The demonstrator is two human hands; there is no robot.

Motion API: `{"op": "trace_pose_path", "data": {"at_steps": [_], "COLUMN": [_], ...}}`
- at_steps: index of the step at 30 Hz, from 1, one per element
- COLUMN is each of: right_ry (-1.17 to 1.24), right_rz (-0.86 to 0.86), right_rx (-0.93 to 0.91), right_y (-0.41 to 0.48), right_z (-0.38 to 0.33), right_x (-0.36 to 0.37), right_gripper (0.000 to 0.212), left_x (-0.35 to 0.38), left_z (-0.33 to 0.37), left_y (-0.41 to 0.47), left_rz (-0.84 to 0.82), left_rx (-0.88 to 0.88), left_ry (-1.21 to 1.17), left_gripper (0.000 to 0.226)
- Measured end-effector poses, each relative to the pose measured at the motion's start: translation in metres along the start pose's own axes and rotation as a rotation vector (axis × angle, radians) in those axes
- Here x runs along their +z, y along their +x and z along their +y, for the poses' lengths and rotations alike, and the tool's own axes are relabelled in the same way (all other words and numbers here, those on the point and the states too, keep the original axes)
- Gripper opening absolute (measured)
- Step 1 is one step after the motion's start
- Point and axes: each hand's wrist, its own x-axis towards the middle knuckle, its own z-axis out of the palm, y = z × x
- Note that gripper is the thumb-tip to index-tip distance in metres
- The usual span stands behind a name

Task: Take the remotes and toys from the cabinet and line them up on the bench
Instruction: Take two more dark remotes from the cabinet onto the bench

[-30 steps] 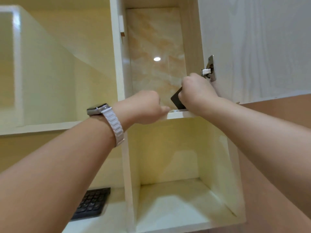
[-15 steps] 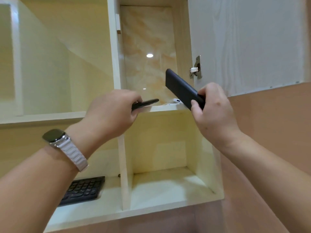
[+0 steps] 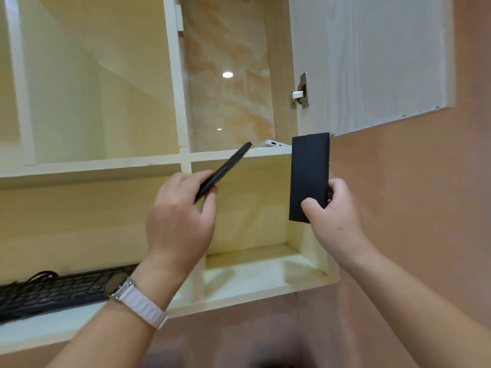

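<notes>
Two dark slabs are in my hands, both held out in front of the open cabinet [image 3: 186, 155]. My left hand [image 3: 183, 219] is clenched round the lower end of a thin black remote [image 3: 225, 170], which tilts up and to the right so its tip sits just before the front edge of the cabinet's middle shelf. My right hand [image 3: 334, 216] grips a flat dark rectangular device [image 3: 309, 173] by its lower right corner, thumb pressed on the face, and holds it upright by the cabinet's right wall (whether it is a remote or something else I cannot tell, as the face shows no buttons). A white watch strap [image 3: 140, 305] circles my left wrist.

On the cabinet's middle shelf, behind the remote's tip, lies a small white gadget [image 3: 275, 143] close to the front edge. The cabinet door [image 3: 372, 57] stands swung open to the right of that compartment, with a metal hinge [image 3: 300, 94] at its inner edge. The compartment below the shelf shows only its pale walls. At the cabinet's bottom left, a black keyboard [image 3: 58, 290] rests on the lowest shelf, partly behind my left forearm.
</notes>
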Motion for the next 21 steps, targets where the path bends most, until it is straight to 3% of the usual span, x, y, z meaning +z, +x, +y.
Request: {"op": "trace_pose_path", "data": {"at_steps": [5,9,12,21], "right_ry": [0.022,0.042,0.058,-0.179], "right_rz": [0.078,0.197,0.277,0.499], "right_rx": [0.042,0.068,0.132,0.329], "right_y": [-0.038,-0.073,-0.101,-0.213], "right_z": [0.006,0.007,0.008,0.013], "right_x": [-0.005,-0.001,0.012,0.023], "right_gripper": [0.017,0.016,0.014,0.015], "left_x": [0.011,0.011,0.006,0.004], "left_z": [0.002,0.01,0.013,0.016], "left_y": [-0.035,-0.066,-0.094,-0.195], "left_rz": [0.013,-0.032,-0.132,-0.417], "left_rx": [-0.097,-0.35,-0.579,-0.897], "left_ry": [-0.204,-0.487,-0.662,-1.136], "left_gripper": [0.021,0.02,0.022,0.021]}}
